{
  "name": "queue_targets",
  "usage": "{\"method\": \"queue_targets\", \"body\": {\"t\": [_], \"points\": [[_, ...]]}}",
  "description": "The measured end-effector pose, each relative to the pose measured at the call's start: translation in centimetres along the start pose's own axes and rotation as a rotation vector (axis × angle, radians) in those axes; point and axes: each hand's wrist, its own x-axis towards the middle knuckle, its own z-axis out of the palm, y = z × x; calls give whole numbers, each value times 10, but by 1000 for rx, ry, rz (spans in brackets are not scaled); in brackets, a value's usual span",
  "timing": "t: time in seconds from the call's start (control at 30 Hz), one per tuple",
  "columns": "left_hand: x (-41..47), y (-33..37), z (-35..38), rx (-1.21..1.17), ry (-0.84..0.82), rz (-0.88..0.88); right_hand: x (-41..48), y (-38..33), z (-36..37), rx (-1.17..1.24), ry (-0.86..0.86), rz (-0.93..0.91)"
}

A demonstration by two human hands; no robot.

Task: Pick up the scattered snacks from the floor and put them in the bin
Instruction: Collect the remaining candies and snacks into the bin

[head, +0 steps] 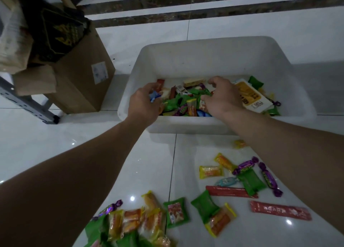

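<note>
while over bin point(279, 64), left hand point(143, 107) with snack point(154, 96)

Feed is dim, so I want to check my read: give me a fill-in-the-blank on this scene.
The sweet gripped by the left hand has a ____ wrapper.
The two long red stick packs lie on the ____.
The cardboard box stands to the ____ of the white bin.
Missing words: blue; floor; left.
</note>
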Motion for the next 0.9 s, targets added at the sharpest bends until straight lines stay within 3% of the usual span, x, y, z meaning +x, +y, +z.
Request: {"method": "queue_targets", "body": {"t": [0.27, 0.57, 0.73, 0.9], "points": [[-42, 11, -46, 22, 44, -46, -36, -30, -9, 31, -124, -137], [-120, -10, -129, 27, 217, -203, -122, -80, 7, 57, -283, -375], [-176, -34, -159, 154, 224, -290, -189, -74, 42, 24, -515, -395], [-212, -63, -159, 135, 196, -370, -212, -69, 52, -25, -585, -440]]}}
